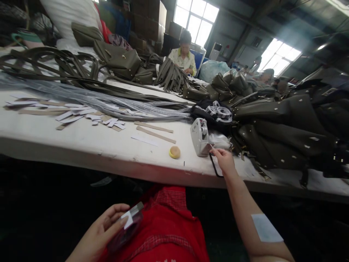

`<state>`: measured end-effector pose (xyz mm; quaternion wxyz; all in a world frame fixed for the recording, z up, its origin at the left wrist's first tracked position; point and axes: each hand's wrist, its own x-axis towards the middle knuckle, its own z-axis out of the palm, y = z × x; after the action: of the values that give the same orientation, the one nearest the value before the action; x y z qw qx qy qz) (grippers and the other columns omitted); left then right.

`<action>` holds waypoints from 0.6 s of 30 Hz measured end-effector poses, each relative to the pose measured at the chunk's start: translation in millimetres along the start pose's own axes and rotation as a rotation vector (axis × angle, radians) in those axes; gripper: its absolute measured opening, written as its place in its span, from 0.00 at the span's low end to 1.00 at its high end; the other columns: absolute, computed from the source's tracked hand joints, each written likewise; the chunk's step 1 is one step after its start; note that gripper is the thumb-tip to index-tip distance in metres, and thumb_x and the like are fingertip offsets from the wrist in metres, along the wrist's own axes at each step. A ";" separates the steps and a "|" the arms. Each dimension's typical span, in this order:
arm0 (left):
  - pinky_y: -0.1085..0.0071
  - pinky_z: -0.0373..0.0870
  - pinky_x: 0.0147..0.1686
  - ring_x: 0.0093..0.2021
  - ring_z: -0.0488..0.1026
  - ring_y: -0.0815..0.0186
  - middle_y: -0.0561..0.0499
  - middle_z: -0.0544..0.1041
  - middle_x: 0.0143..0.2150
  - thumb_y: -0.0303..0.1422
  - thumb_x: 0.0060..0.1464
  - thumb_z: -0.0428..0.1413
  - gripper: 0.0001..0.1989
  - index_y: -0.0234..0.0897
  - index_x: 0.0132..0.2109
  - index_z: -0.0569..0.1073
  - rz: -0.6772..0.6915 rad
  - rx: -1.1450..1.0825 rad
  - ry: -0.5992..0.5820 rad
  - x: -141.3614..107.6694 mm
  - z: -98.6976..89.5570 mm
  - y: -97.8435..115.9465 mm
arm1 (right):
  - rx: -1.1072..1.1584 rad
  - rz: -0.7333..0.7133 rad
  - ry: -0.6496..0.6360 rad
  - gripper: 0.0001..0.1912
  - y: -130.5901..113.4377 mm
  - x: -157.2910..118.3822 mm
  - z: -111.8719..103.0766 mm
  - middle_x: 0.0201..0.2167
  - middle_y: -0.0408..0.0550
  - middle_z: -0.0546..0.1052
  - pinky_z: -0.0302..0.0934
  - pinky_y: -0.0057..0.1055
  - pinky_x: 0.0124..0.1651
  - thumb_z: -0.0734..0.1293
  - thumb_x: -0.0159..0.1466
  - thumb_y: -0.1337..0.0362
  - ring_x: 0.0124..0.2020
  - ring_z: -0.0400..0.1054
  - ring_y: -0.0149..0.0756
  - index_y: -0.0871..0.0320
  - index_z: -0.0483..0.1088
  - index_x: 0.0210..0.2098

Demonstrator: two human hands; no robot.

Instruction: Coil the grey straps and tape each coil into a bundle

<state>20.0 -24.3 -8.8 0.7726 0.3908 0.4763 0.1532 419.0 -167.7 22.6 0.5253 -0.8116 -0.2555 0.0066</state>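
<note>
My left hand (102, 229) is closed around an olive strap (137, 208), over the red apron at my lap. The strap looks folded, with glossy clear film about it, and a white paper piece (127, 219) lies under my thumb. On the table's right, my right hand (225, 161) pinches a small whitish strip, probably tape, at the front of a white tape dispenser (196, 137). A black loop (215, 167) lies on the table just below those fingers. A yellow-rimmed round tin or roll (174, 152) sits left of the dispenser.
Paper strips (92, 114) are scattered across the white table (89, 145). Behind them lie long film-wrapped straps (109, 100). Olive bags (278, 134) heap up on the right, with white tape rolls (219, 112) beside them. Across the table sits a person (184, 56).
</note>
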 end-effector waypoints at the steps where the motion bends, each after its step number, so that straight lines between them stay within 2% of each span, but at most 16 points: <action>1: 0.74 0.72 0.31 0.32 0.75 0.65 0.51 0.78 0.34 0.43 0.33 0.71 0.29 0.38 0.42 0.72 0.005 0.003 -0.009 0.1 1.4 0.3 | -0.001 0.036 -0.036 0.22 0.6 -0.4 1.0 0.26 0.52 0.78 0.66 0.35 0.36 0.67 0.55 0.45 0.30 0.72 0.38 0.60 0.77 0.27; 4: 0.73 0.72 0.32 0.33 0.75 0.64 0.51 0.78 0.34 0.44 0.35 0.70 0.28 0.38 0.42 0.71 0.039 0.025 -0.040 1.7 2.9 1.4 | -0.024 0.113 -0.101 0.26 0.5 4.0 2.3 0.21 0.50 0.77 0.63 0.30 0.26 0.65 0.54 0.42 0.21 0.68 0.34 0.61 0.76 0.27; 7: 0.73 0.71 0.32 0.33 0.74 0.64 0.50 0.77 0.35 0.43 0.38 0.69 0.26 0.37 0.43 0.71 0.105 0.054 -0.037 3.8 1.6 4.4 | -0.091 0.152 -0.140 0.23 -5.5 2.6 -0.3 0.18 0.48 0.75 0.61 0.29 0.24 0.67 0.53 0.45 0.19 0.66 0.33 0.61 0.75 0.25; 9: 0.73 0.71 0.32 0.34 0.74 0.64 0.50 0.77 0.36 0.43 0.40 0.68 0.24 0.37 0.42 0.71 0.161 0.073 -0.021 3.3 1.8 7.6 | -0.137 0.158 -0.196 0.19 -15.8 -11.6 2.7 0.17 0.46 0.75 0.60 0.29 0.24 0.69 0.52 0.48 0.19 0.66 0.33 0.60 0.76 0.24; 11: 0.73 0.70 0.33 0.34 0.73 0.65 0.50 0.76 0.36 0.41 0.41 0.67 0.22 0.36 0.41 0.71 0.219 0.078 -0.015 1.7 4.5 11.0 | -0.158 0.124 -0.312 0.16 -32.2 -38.3 14.6 0.19 0.45 0.75 0.60 0.29 0.27 0.69 0.54 0.51 0.22 0.68 0.34 0.59 0.77 0.27; 13: 0.74 0.69 0.34 0.34 0.72 0.67 0.51 0.75 0.35 0.40 0.42 0.67 0.20 0.36 0.40 0.71 0.292 0.044 -0.010 1.4 8.7 13.3 | -0.125 0.052 -0.505 0.16 -54.4 -73.6 34.7 0.22 0.45 0.76 0.61 0.28 0.31 0.67 0.58 0.52 0.25 0.70 0.35 0.58 0.78 0.32; 16: 0.74 0.69 0.36 0.35 0.72 0.68 0.51 0.75 0.36 0.38 0.45 0.65 0.18 0.36 0.40 0.71 0.377 -0.024 -0.016 3.3 13.7 13.9 | 0.021 -0.036 -0.821 0.17 -92.3 -128.6 69.9 0.24 0.44 0.76 0.61 0.27 0.32 0.63 0.64 0.53 0.27 0.69 0.33 0.58 0.77 0.35; 18: 0.73 0.69 0.37 0.36 0.72 0.68 0.50 0.75 0.36 0.37 0.47 0.64 0.16 0.36 0.41 0.71 0.421 -0.041 -0.025 2.7 15.3 13.1 | 0.129 -0.059 -0.960 0.16 -113.6 -156.9 90.6 0.24 0.44 0.76 0.61 0.26 0.31 0.62 0.65 0.55 0.26 0.69 0.33 0.59 0.76 0.34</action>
<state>36.2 -21.1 3.1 0.7372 0.4675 0.3715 0.3161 211.0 -120.8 38.8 0.3971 -0.6751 -0.4912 0.3812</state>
